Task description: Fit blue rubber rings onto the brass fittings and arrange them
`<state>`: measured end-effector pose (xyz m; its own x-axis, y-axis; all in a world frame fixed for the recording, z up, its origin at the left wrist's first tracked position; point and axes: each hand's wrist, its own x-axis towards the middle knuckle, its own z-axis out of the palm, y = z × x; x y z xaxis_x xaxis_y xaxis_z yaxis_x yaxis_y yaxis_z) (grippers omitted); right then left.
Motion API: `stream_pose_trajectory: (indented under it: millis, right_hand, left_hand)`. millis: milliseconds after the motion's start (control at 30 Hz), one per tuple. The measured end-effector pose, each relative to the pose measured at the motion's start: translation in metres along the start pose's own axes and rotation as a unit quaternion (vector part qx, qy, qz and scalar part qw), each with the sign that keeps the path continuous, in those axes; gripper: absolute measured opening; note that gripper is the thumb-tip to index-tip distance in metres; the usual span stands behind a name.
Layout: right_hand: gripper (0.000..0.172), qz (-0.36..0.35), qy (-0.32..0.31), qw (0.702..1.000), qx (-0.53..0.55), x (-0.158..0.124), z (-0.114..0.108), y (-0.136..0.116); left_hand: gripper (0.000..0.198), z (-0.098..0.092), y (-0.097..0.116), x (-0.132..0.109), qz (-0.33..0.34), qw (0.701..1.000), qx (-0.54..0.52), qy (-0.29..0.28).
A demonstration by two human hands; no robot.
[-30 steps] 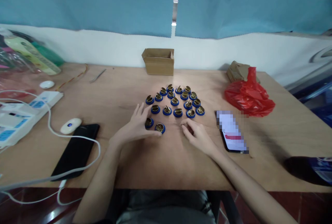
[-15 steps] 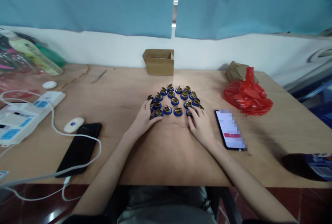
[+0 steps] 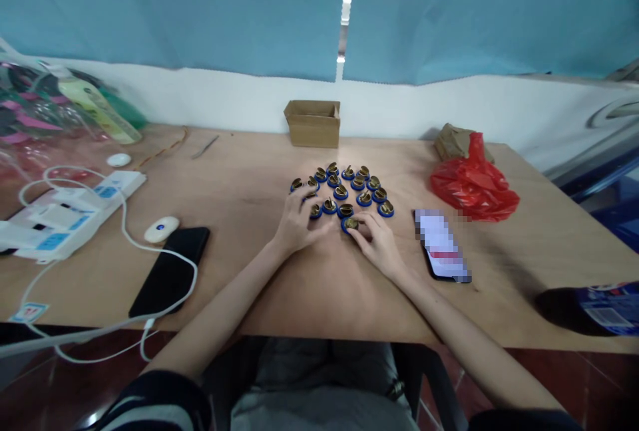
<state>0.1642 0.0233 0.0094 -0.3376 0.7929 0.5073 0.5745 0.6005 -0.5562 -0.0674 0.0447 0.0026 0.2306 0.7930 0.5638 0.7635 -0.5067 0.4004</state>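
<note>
Several small round pieces with blue bases and upright gold metal flaps (image 3: 341, 191) stand in a loose cluster mid-table. At the front of the cluster, my right hand (image 3: 377, 241) has its thumb and fingers closed around one blue-and-gold piece (image 3: 351, 224). My left hand (image 3: 298, 223) hovers at the cluster's left side, fingers spread and curved. It partly hides a few pieces there, and I cannot tell whether it touches them.
An open cardboard box (image 3: 313, 126) stands against the wall. To the right are a red plastic bag (image 3: 474, 181), a lit phone (image 3: 442, 245) and a dark bottle (image 3: 589, 309). On the left lie a black phone (image 3: 170, 271), a power strip (image 3: 74, 218) and white cables.
My right hand has moved left and toward me, drawing one piece to the cluster's front. My left hand has shifted right and opened wider. The view has turned slightly left.
</note>
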Motion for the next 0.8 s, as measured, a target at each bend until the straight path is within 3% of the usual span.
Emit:
stream_pose_trajectory:
  millis: [100,300,567,800]
  right_hand:
    - [0.014,0.006,0.018,0.998,0.052,0.0,-0.004,-0.012]
    - [0.02,-0.025,0.064,0.995,0.073,-0.005,-0.009,-0.025]
    - [0.016,-0.045,0.053,0.997,0.031,-0.011,-0.001,-0.021]
    - [0.011,-0.05,0.019,0.999,0.011,-0.012,0.002,-0.018]
  left_hand:
    - [0.043,0.006,0.026,-0.011,0.058,0.996,-0.04,-0.053]
    - [0.04,0.013,0.037,-0.018,0.006,0.985,-0.169,-0.038]
    - [0.038,0.019,0.042,-0.018,-0.181,0.893,-0.405,-0.079]
    - [0.037,0.01,0.046,-0.017,-0.204,0.831,-0.498,-0.144]
